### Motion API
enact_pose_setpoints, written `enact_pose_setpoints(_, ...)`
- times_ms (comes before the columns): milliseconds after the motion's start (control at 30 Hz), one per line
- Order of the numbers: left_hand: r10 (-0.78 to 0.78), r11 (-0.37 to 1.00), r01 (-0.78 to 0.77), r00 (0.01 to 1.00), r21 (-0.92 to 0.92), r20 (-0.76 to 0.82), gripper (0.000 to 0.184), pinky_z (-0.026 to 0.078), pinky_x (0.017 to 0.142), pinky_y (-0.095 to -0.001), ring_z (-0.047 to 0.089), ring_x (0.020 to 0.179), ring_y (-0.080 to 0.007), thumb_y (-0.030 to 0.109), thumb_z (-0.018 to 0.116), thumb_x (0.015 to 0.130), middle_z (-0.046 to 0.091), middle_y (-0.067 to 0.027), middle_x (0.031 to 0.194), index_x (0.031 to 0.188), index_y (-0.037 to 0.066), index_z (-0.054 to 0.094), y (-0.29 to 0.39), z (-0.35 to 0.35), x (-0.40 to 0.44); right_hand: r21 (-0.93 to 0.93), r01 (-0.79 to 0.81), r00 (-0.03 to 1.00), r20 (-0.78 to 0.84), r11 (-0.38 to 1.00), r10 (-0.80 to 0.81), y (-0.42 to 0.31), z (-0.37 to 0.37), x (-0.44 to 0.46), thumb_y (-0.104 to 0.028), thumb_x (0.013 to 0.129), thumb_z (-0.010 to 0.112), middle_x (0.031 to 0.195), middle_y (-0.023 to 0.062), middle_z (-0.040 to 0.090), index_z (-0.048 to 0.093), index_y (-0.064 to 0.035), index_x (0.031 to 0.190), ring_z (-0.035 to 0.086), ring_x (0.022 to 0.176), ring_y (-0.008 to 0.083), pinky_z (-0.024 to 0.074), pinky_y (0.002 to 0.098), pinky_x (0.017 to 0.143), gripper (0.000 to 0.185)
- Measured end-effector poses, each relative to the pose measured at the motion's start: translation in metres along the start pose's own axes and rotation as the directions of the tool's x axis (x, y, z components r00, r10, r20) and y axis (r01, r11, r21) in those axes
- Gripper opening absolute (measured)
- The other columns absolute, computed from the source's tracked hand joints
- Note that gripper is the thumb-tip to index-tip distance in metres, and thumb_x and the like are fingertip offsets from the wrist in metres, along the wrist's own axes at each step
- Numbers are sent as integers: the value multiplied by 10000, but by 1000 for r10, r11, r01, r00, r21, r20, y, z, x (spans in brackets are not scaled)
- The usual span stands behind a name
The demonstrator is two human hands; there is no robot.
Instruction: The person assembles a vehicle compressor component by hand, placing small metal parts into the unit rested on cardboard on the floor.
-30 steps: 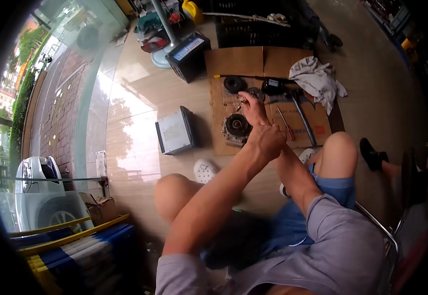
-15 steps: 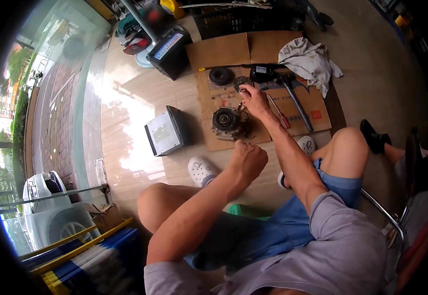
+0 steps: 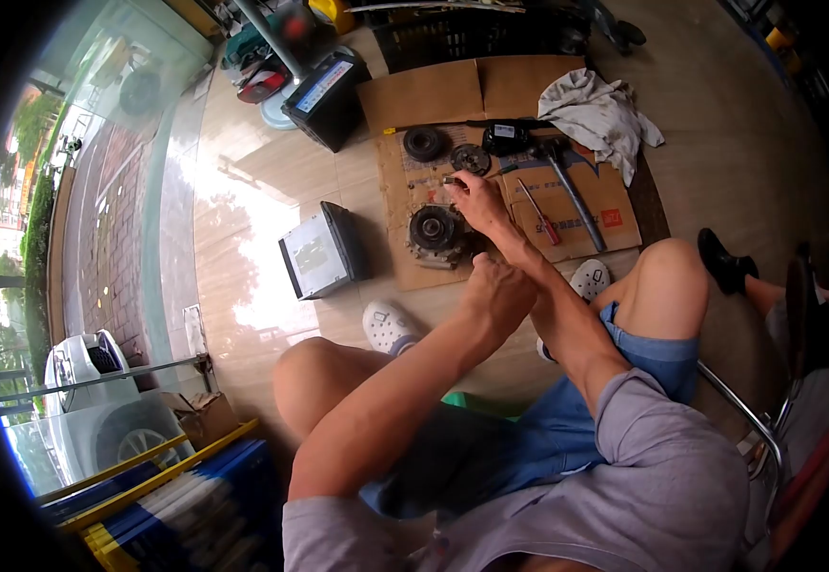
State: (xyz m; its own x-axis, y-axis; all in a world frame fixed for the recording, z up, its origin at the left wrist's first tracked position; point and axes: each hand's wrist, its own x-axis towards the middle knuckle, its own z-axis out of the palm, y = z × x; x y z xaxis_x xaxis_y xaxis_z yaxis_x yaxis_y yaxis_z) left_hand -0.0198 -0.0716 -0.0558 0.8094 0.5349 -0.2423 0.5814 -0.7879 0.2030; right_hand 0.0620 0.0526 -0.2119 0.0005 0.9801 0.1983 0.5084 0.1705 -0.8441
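Observation:
A compressor-like metal unit [image 3: 426,254] with a round black pulley face stands on a flattened cardboard sheet [image 3: 615,205]. My right hand [image 3: 479,202] is closed just above and right of it, pinching a small metal piece [image 3: 450,180], perhaps a socket. Close to the unit's lower right side, my left hand [image 3: 502,291] makes a fist by my right forearm. Its fingers face away, so I cannot tell what is in them. Beyond my right hand lie a black ring-shaped pulley [image 3: 423,144] and a round clutch plate [image 3: 470,159].
On the cardboard are a hammer [image 3: 572,195], a screwdriver [image 3: 540,214], a black device [image 3: 506,140] and a white rag [image 3: 597,119]. A battery [image 3: 329,105] and a silver-and-black box [image 3: 319,253] stand left. Another person's shoe [image 3: 724,262] shows at right.
My right hand has moved left and toward me, from the clutch plate to above the compressor-like unit. My left hand has shifted right and slightly up, toward my right forearm.

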Motion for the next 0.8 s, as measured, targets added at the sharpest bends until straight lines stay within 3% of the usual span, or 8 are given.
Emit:
enact_pose_setpoints(133,-14,1000,14,1000,-3,15,87,454,623,-382,668,705,-244,77,629,734,676,-76,714,728,110,709,6,-7,-3,0,-87,996,31,996,87,2,3,0,-197,908,627,829,207,674,624,-19,1064,672,736,346,521,402,652,237)
enact_pose_setpoints(333,28,999,-33,993,-40,-118,94,459,603,-354,672,715,-227,96,625,745,687,-72,741,732,108,717,24,-12,-20,-131,190,981,74,973,-181,-13,2,0,-149,879,621,894,235,659,597,-69,1106,634,834,431,508,502,698,241)
enact_pose_setpoints(433,37,999,-41,989,-19,-146,93,457,583,-328,668,717,-209,118,630,736,685,-59,751,742,114,723,30,-22,-34,-187,211,958,233,959,-166,-15,0,8,-115,900,585,871,238,661,548,-123,1199,636,841,441,515,489,663,301)
enact_pose_setpoints(567,2,1000,3,959,16,-285,96,455,589,-333,656,719,-198,145,636,729,676,-34,752,746,139,731,29,-16,-39,-360,168,935,354,918,-32,-19,1,22,-138,895,591,816,262,639,554,-124,1135,631,801,458,504,506,621,244)
enact_pose_setpoints(667,-90,994,103,946,25,-311,93,453,614,-351,650,721,-200,144,638,736,672,-23,752,735,145,731,22,-26,-47,-417,297,905,410,859,-114,-10,8,27,-157,891,598,788,254,639,551,-102,1098,638,770,452,512,496,613,219)
enact_pose_setpoints(767,-175,984,174,984,38,31,242,430,837,-472,646,1013,-255,224,618,861,697,-55,1050,1052,113,718,18,-42,-47,-449,414,857,486,792,-173,-10,8,32,-173,894,592,794,276,632,583,-29,994,639,775,449,517,483,628,176)
enact_pose_setpoints(800,-178,984,177,983,12,45,256,426,856,-490,642,1028,-263,227,614,867,687,-65,1079,1075,113,712,19,-43,-47,-474,468,830,525,745,-187,-8,10,37,-183,897,589,798,282,631,594,-11,963,639,785,450,516,483,633,185)
